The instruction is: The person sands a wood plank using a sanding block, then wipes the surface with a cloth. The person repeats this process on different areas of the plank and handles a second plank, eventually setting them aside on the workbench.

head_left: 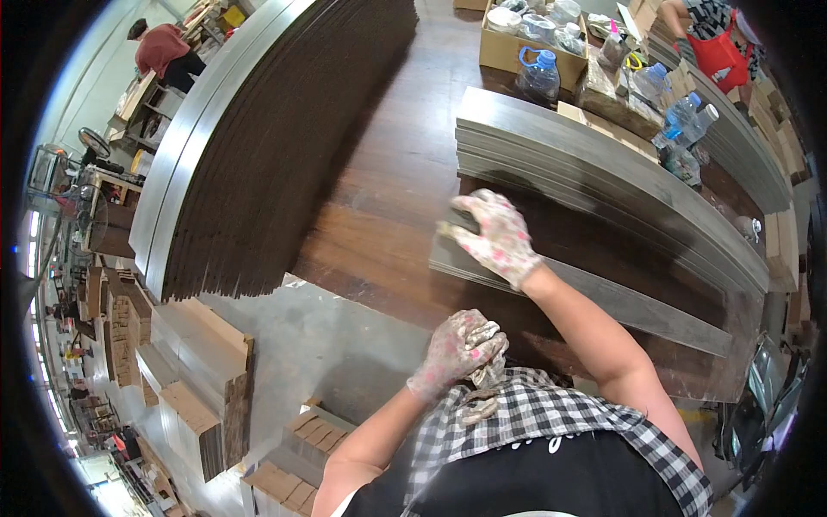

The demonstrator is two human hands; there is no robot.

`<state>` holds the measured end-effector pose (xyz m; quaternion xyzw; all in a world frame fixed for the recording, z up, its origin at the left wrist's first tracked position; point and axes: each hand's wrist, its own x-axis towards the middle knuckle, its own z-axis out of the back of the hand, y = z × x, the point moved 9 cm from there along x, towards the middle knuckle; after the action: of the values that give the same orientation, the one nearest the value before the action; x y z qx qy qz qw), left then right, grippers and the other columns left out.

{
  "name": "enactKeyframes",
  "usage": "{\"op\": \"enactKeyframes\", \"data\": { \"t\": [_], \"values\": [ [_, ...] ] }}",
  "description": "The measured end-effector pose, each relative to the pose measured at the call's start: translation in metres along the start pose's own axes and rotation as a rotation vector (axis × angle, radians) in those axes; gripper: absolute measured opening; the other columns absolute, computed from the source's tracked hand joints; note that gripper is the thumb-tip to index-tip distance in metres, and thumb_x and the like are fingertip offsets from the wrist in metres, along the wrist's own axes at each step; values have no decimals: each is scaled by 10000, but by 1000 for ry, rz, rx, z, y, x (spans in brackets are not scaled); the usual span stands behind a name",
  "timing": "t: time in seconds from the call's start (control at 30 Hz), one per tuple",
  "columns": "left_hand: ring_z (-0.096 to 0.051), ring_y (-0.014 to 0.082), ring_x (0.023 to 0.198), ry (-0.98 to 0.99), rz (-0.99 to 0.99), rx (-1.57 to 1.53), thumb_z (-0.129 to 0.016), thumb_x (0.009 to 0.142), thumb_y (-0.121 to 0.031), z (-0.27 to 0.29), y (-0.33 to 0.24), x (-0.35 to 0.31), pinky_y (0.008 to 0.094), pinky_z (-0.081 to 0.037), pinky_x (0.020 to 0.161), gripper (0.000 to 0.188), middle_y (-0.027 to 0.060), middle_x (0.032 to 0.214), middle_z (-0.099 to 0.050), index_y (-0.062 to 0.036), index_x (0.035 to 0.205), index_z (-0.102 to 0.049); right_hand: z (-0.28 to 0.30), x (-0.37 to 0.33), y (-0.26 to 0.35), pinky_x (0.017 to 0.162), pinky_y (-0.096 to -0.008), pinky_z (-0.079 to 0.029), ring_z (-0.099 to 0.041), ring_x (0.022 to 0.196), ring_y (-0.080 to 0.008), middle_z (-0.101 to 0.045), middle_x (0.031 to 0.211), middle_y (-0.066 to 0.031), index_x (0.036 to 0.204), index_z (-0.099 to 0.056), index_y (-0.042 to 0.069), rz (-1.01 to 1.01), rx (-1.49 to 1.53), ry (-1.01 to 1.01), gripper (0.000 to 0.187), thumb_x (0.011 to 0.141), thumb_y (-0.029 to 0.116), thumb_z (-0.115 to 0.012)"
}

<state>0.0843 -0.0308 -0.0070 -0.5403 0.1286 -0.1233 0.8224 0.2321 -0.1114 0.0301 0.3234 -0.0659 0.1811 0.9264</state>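
My right hand (pixel 500 241), in a white glove with pink spots, reaches over the near end of a low stack of grey planks (pixel 594 293). Its thumb and fingers curve round a small dark grey block (pixel 464 219), blurred by motion. Close to my body, my left hand (pixel 457 349) is closed in a matching, dirtier glove. Whatever its fingers hold is hidden. Just below it, a stained, crumpled bit of cloth (pixel 479 407) shows against my checked apron (pixel 551 418). Beyond my right hand lies a taller stack of long grey planks (pixel 603 138).
A tall stack of dark-edged planks (pixel 258 129) stands left on the brown table (pixel 379 189). At the back are a cardboard box (pixel 508 53) of containers and several plastic bottles (pixel 538 76). One person (pixel 164 56) bends far left; another (pixel 719 52) is far right. Cartons (pixel 194 414) stand lower left.
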Motion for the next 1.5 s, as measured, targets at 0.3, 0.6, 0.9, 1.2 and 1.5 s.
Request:
{"op": "enactKeyframes", "data": {
  "t": [0.3,0.6,0.9,1.2,1.5],
  "values": [
    [-620,326,822,103,79,-38,-760,807,-242,20,34,-5,405,-508,754,245,139,855,-642,-44,891,-643,50,-42,-48,918,-419,-526,-659,1017,-335,-691,1073,-154,1115,-695,69,-109,82,-13,394,789,281,-757],
    [-678,328,859,60,-104,-92,-759,810,-171,28,-7,21,403,-545,761,201,140,916,-683,-62,957,-675,32,-42,-14,926,-447,-485,-628,1020,-344,-683,1077,-140,1168,-664,91,47,-12,-46,413,814,292,-729],
    [-709,268,860,244,-254,-142,-573,716,40,4,-25,39,373,-575,767,279,93,937,-714,-84,914,-727,89,-82,-27,970,-446,-482,-633,1090,-330,-705,1106,-144,1159,-689,93,-107,-50,-113,429,770,254,-768],
    [-680,251,806,321,-64,4,-690,831,-92,-16,-36,43,348,-534,764,111,108,851,-682,-28,918,-716,168,-179,-103,846,-433,-509,-638,926,-318,-675,918,-99,1040,-713,155,-318,-309,-215,336,781,363,-766],
    [-651,309,809,249,-451,396,-775,805,-192,-93,-121,67,424,-523,710,123,85,831,-649,-104,848,-700,139,-176,-89,899,-462,-498,-631,987,-338,-690,1022,-121,1146,-689,124,-284,-278,-181,403,794,313,-738]
  ]
}}
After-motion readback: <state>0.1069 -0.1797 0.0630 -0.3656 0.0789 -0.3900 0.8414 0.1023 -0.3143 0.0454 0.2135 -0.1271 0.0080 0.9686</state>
